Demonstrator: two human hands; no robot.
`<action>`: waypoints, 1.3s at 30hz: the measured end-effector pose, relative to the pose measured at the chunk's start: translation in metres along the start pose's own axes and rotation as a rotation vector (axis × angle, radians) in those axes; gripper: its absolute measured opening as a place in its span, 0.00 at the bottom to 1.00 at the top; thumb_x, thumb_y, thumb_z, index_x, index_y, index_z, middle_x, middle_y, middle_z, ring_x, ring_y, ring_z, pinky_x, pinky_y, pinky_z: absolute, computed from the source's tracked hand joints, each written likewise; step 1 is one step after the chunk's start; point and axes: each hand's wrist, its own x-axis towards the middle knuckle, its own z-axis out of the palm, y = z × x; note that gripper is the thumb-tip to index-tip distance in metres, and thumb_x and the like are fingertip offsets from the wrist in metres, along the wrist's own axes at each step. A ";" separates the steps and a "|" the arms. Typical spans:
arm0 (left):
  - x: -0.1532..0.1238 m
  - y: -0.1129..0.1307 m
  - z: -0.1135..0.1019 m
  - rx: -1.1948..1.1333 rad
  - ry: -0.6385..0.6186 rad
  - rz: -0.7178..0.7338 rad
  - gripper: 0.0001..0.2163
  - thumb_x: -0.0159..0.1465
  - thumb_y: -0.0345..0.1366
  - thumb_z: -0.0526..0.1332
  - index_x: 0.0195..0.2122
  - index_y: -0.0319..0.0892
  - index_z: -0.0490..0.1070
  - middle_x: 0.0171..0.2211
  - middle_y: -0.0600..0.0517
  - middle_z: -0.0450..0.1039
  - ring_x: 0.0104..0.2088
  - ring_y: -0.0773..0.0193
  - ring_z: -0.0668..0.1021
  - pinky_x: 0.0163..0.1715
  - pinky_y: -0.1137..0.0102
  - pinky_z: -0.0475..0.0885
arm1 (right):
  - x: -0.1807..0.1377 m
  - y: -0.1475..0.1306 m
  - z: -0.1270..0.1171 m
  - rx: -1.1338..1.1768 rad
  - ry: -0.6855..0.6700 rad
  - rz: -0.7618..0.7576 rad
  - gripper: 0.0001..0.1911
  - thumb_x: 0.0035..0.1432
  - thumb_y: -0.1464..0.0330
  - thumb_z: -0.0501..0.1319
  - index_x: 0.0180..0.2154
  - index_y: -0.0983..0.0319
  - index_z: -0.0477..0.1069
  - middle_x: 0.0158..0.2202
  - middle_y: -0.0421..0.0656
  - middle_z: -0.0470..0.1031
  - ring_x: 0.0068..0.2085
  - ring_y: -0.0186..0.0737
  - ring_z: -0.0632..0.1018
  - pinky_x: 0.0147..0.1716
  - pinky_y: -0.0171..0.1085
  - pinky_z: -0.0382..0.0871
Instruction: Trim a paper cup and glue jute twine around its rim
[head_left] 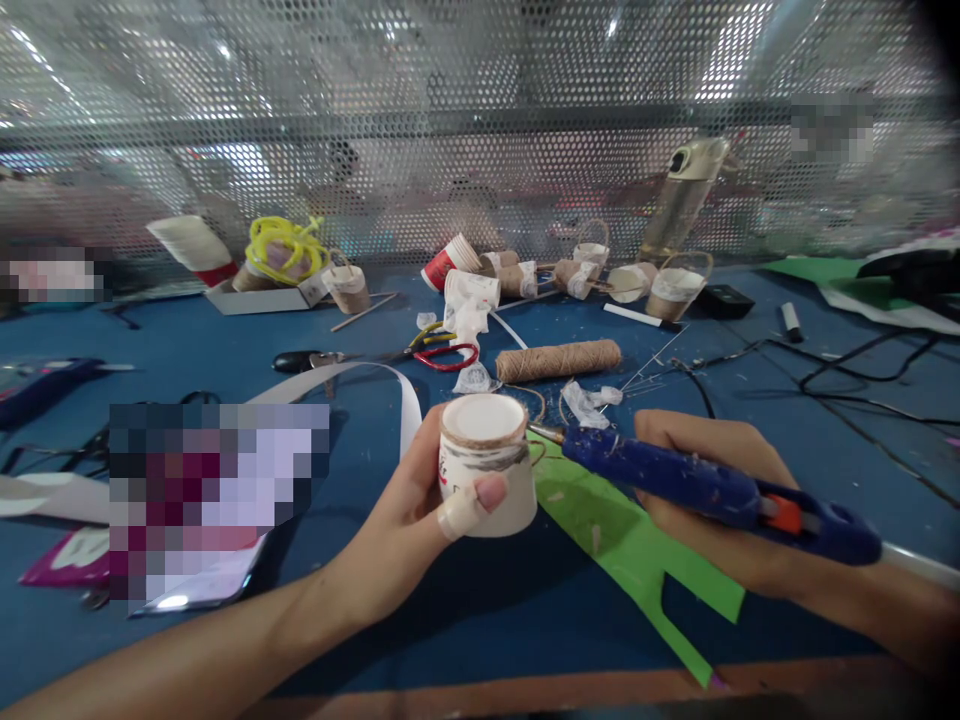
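My left hand [427,500] is wrapped around a white paper cup [491,500], held base up, with a bandage-like strip on the thumb. Twine circles the cup near its upturned base, and a loose end sticks out at the right. In my right hand [720,490] is a blue glue gun [660,475] with an orange switch. Its metal nozzle meets or nearly meets the twine at the cup's right edge; contact cannot be made out. Below the gun lies a green cut sheet [600,510]. Behind the cup rests a roll of brown twine [559,360].
Red-handled scissors [446,352] lie behind the cup. Several twine-wrapped cups [675,292] stand along the perforated metal screen [465,130], near a bottle [686,195]. White ribbon [409,400] curls at the left. Black cables [817,380] cross the table's right side.
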 end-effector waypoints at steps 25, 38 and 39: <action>0.002 0.001 -0.003 -0.012 -0.015 -0.043 0.19 0.67 0.45 0.66 0.58 0.49 0.71 0.55 0.48 0.79 0.59 0.45 0.75 0.53 0.62 0.70 | 0.003 0.002 0.000 0.001 -0.031 0.072 0.09 0.53 0.75 0.59 0.25 0.58 0.61 0.21 0.34 0.63 0.22 0.32 0.64 0.20 0.33 0.56; 0.002 -0.003 -0.005 -0.047 -0.015 -0.095 0.19 0.67 0.46 0.64 0.57 0.46 0.73 0.57 0.45 0.77 0.60 0.41 0.74 0.54 0.58 0.71 | 0.004 -0.003 0.000 -0.008 -0.051 0.098 0.09 0.55 0.74 0.58 0.26 0.58 0.61 0.21 0.34 0.63 0.23 0.33 0.64 0.20 0.33 0.56; 0.002 -0.003 -0.005 -0.046 -0.014 -0.100 0.20 0.67 0.47 0.64 0.57 0.46 0.73 0.57 0.46 0.77 0.60 0.41 0.74 0.55 0.57 0.70 | 0.004 -0.003 0.000 -0.013 -0.062 0.098 0.09 0.55 0.74 0.58 0.26 0.58 0.61 0.21 0.34 0.62 0.23 0.32 0.64 0.20 0.33 0.55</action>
